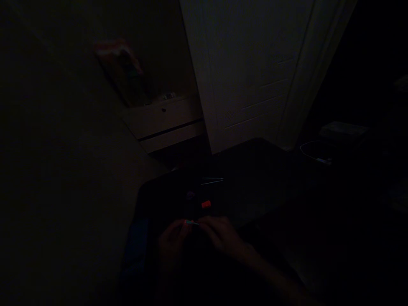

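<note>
The room is very dark. My left hand is closed, its fingertips pinching a small lit piece that shows red and pale green. From the right, my right hand comes in with its fingers pressed together at the end of a thin pale stick, which meets the lit piece. Whether the two are joined cannot be made out. Just beyond my hands lies a small bright orange-red block. Near it is a dim purple lump. Farther back, tweezers rest with their tips apart.
A dark table carries these things. At its left edge is a blue object. Behind stand a pale door and a drawer unit bearing a reddish box. A white cable curves at the right.
</note>
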Demonstrator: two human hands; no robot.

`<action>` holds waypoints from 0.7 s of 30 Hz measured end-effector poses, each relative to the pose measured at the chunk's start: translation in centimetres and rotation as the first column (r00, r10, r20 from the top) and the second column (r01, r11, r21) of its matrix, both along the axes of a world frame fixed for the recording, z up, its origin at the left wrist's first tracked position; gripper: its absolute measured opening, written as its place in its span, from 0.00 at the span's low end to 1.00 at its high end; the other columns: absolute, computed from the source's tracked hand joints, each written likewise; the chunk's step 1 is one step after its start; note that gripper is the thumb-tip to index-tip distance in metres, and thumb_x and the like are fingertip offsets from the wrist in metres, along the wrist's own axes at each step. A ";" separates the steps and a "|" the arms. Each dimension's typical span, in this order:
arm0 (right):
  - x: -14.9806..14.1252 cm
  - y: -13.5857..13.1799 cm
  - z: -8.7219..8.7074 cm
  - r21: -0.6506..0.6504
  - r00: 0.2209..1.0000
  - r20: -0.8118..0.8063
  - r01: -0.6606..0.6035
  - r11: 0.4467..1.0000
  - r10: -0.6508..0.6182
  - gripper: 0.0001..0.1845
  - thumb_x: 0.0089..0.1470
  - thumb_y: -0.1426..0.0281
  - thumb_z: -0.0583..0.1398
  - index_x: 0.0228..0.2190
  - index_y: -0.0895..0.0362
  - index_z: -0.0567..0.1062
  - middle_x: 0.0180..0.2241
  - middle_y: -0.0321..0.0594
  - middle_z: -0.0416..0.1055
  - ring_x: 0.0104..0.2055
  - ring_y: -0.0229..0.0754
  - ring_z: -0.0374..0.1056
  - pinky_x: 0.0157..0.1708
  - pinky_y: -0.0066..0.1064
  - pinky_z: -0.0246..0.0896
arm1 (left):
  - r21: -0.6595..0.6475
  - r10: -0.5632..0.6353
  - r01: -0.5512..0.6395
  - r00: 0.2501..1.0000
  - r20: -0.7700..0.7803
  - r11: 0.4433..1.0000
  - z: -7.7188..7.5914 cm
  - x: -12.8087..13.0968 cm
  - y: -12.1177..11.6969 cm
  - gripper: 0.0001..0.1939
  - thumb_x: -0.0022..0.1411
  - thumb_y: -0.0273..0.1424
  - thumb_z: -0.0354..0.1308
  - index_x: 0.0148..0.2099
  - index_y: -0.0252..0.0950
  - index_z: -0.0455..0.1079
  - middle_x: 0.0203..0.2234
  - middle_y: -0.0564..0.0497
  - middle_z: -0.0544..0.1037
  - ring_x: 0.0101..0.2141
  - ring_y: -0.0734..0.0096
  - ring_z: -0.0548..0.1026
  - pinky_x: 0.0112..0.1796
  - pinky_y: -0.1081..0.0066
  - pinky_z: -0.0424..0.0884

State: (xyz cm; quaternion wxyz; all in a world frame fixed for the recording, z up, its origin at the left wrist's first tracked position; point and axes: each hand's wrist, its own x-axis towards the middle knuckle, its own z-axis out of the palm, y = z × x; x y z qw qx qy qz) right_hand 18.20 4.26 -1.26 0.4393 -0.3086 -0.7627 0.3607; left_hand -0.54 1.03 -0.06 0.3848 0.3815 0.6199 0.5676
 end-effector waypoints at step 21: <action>0.1 0.2 -0.4 -0.039 1.000 -0.009 0.019 0.999 -0.019 0.15 0.73 0.66 0.54 0.47 0.52 0.80 0.43 0.39 0.83 0.44 0.43 0.80 0.47 0.30 0.71 | 0.072 -0.016 0.021 0.998 -0.066 0.997 -0.3 0.2 -0.1 0.20 0.49 0.46 0.75 0.37 0.36 0.83 0.35 0.44 0.87 0.39 0.51 0.86 0.41 0.60 0.83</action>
